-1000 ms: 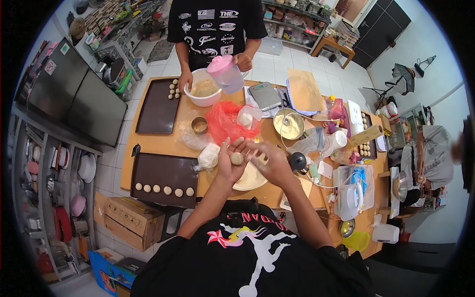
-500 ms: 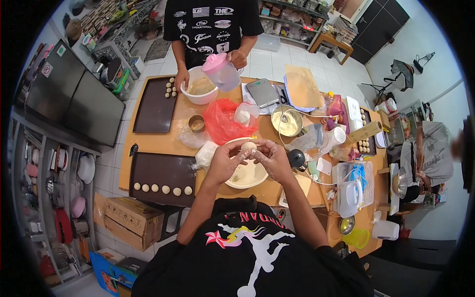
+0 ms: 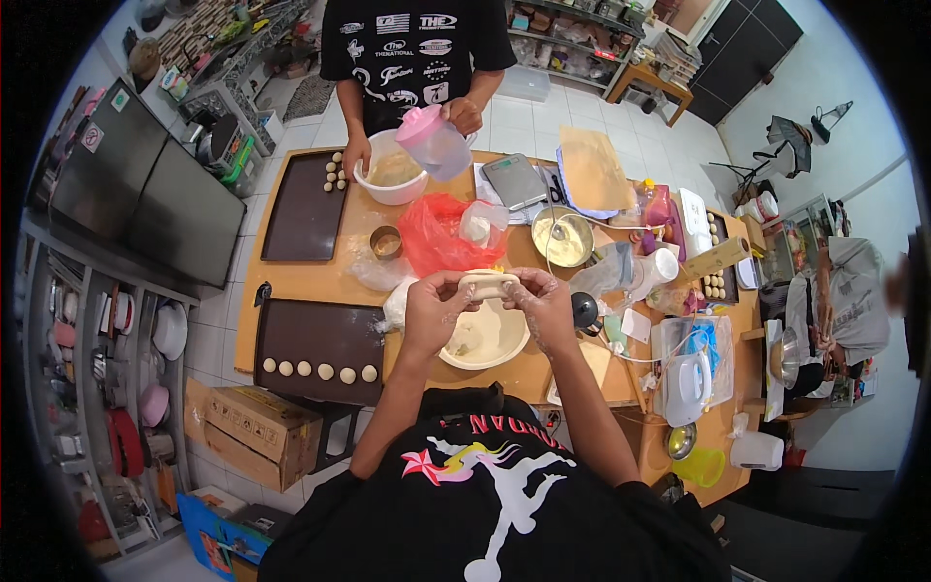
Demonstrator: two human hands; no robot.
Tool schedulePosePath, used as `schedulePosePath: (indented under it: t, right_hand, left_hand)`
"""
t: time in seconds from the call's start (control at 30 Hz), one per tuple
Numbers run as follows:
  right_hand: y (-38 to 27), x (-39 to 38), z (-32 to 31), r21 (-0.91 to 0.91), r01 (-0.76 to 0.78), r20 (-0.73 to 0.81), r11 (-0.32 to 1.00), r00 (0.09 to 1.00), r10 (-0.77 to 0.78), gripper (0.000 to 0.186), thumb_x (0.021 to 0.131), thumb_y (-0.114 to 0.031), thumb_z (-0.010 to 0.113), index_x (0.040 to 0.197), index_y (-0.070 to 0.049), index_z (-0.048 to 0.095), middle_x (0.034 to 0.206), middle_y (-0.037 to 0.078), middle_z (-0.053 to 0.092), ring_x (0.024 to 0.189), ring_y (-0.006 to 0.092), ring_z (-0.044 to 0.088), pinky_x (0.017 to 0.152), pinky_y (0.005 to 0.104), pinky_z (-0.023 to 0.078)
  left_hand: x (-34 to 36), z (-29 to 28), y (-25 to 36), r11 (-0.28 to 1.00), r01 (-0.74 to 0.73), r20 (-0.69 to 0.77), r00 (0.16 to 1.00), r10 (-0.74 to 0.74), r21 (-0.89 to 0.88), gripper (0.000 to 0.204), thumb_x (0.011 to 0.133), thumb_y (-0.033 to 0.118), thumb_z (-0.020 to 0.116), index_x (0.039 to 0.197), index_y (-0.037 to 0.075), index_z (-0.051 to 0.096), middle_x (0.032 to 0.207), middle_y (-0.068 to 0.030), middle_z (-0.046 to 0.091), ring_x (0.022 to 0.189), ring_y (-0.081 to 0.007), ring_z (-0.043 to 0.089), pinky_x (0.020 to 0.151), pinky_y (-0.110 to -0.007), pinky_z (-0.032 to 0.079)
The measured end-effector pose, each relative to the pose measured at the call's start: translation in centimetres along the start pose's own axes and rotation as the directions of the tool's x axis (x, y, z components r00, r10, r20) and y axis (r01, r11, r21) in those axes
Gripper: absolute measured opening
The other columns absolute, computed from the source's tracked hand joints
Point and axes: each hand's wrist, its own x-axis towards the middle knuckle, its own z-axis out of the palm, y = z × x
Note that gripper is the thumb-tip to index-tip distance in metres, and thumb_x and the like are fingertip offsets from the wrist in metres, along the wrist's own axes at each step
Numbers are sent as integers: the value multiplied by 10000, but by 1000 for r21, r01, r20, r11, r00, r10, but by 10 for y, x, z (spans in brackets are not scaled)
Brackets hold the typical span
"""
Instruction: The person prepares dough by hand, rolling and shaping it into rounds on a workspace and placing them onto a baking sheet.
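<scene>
Over a cream bowl [image 3: 506, 338], a pale piece of dough [image 3: 489, 284] is stretched sideways between both hands. My left hand [image 3: 433, 308] pinches its left end, and my right hand [image 3: 545, 305] grips the right end. Flour marks the fingers. Inside the bowl is some pale stuff at the left. Beside my left hand lies a white plastic bag [image 3: 396, 307], partly hidden. A row of several round dough balls [image 3: 304, 369] runs along the front of the dark tray [image 3: 315, 330] to the left.
Across the table a person holds a pink-lidded clear jug [image 3: 436, 150] and a white bowl [image 3: 393, 191]. Another dark tray [image 3: 294, 228] carries dough balls. A red plastic bag [image 3: 441, 242], a metal bowl [image 3: 562, 239], a grey scale [image 3: 515, 181] and a hand mixer [image 3: 686, 388] are around.
The dough, a rounded ball at my fingertips before, is now drawn out long and flatter. My hands have moved slightly apart. The person opposite has barely moved.
</scene>
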Motion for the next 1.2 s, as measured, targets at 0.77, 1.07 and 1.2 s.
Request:
schedulePosePath:
  t: [0.77,1.07,1.2]
  right_hand:
    - [-8,-3,20,-549,641,224,536,731,-645,272,794,-41,714,1065,-43,691,966,130,695,873,279,678,785,388,539]
    - [-4,-4,22,-449,192,13,873,978,-208,296,837,-199,748,1056,-8,691,898,109,699,803,176,668,719,308,517]
    - [-5,-6,19,-611,378,81,695,904,-421,239,866,-130,695,1083,-32,692,913,113,695,804,156,660,709,291,522]
  left_hand:
    - [-1,19,-8,968,-15,-175,984,-30,-250,216,953,57,597,1129,-69,598,1028,-144,680,903,-199,695,834,-324,594]
    - [-2,19,-9,937,20,-4,1000,-23,-349,234,963,64,569,1179,-23,558,1103,-129,662,986,-192,673,793,-331,615]
    - [-6,21,11,987,17,20,1000,-14,-161,203,970,94,569,1133,-23,599,1046,-108,673,929,-164,676,695,-305,628]
